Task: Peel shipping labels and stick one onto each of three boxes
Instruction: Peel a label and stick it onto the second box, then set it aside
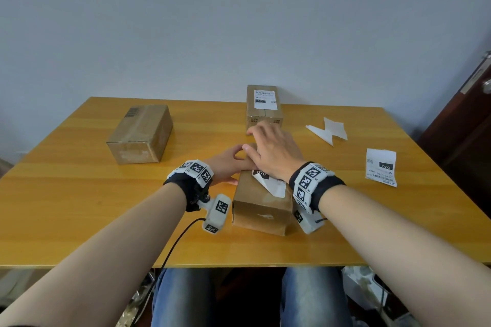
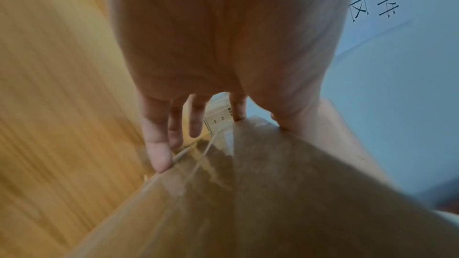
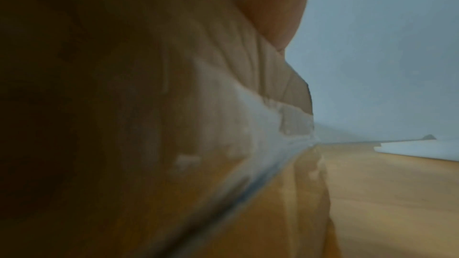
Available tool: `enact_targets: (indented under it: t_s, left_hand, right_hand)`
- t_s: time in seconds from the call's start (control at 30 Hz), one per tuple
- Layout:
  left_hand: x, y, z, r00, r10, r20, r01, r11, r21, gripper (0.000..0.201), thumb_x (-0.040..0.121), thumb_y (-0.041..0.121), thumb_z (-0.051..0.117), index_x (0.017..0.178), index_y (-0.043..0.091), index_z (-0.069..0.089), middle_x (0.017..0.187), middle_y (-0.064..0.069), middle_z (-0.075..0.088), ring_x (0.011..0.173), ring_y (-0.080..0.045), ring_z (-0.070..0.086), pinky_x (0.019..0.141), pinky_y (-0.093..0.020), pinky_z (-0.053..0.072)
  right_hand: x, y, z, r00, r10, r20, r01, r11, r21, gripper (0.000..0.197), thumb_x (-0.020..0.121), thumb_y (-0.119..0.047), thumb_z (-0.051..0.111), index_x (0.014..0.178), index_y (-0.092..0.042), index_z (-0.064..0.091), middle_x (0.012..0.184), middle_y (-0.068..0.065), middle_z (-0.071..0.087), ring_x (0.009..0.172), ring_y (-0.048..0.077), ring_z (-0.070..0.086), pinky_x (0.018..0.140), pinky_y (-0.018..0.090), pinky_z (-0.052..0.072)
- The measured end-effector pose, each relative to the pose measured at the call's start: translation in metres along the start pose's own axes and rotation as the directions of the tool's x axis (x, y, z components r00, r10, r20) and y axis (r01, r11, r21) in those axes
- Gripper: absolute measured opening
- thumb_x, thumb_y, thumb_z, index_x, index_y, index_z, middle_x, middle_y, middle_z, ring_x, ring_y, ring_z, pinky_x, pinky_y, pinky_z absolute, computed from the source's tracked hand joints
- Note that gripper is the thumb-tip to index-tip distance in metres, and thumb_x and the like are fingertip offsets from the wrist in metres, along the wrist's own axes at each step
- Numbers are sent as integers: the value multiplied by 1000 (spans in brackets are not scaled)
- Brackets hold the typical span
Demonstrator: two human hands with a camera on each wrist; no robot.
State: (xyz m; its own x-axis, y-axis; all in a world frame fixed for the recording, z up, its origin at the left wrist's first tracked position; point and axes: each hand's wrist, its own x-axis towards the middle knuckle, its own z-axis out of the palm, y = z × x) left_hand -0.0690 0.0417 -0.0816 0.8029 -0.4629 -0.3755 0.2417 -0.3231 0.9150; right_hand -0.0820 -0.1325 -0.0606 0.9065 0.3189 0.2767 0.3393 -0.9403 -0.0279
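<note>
From the head camera, three boxes sit on the table [image 1: 79, 194]. The far box [image 1: 264, 106] already carries a label [image 1: 265, 99] on its top, so that one looks done. The near box [image 1: 263, 202] lies under both hands, with a second label [image 1: 271, 183] on its top whose near end is curled up and not yet stuck flat. The right hand [image 1: 273, 148] lies palm down over the label, fingers fairly straight, pressing rather than gripping. The left hand [image 1: 228, 164] rests against the box's left side and top edge; how far its thumb is bent I cannot tell here. The left box [image 1: 140, 135] has no label on the faces that show. A spare label [image 1: 381, 167] lies on the table to the right, near peeled backing paper [image 1: 328, 130].

In the left wrist view, the left hand [image 2: 218, 56] has its fingers [image 2: 159, 144] straight, tips touching the edge of the near box [image 2: 273, 193]; nothing is clasped.

The right wrist view is dim and blurred. The right hand [image 3: 261, 7] sits close over the near box [image 3: 124, 125], and its fingers do not show. White paper [image 3: 422, 148] lies on the table beyond.

By my reading, one box is finished, the second is partway through smoothing, and the third remains, with its label not yet peeled.
</note>
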Motion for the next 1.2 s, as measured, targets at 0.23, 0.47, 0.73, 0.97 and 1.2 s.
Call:
enact_targets:
  t_s: [0.23,0.47,0.73,0.97,1.2]
  left_hand:
    - [2,-1,3,999,2,-46,-1,1000,7,78,84,32,84,148,30,38,127,0,66,108,-18,71,76,-36,63]
    - [1,-3,-1,994,11,-111,-10,1000,8,79,79,34,88,138,24,37,136,6,48,115,-21,64,70,-39,64]
    - [2,-2,-8,992,10,-129,-14,1000,-27,73,82,28,86,136,23,37,126,6,56,113,-23,65,70,-41,63]
    - [13,-2,-31,982,29,-187,-33,999,-17,69,82,30,86,138,23,45,127,4,62,108,-18,68,74,-37,62]
    - [21,-8,-34,996,33,-88,-35,999,-22,72,79,33,86,140,22,49,125,-2,67,106,-15,67,83,-28,52]
  right_hand:
    - [-7,5,-1,986,150,68,-148,988,-35,57,103,-64,30,139,-23,47,137,5,52,122,31,55,89,48,49]
    - [-8,8,-1,981,138,135,-137,990,-15,59,103,-66,29,142,-25,44,147,4,52,128,31,54,93,49,49]
    - [3,7,2,972,174,160,-173,985,-16,54,104,-66,28,117,-23,58,114,2,71,107,30,62,74,42,47]
    - [35,2,13,981,132,144,-135,991,11,56,102,-67,33,110,-19,62,106,4,70,107,33,61,76,41,49]
    - [43,8,20,985,104,139,-108,994,24,54,104,-66,32,101,-19,58,90,-2,58,96,30,59,75,40,44]
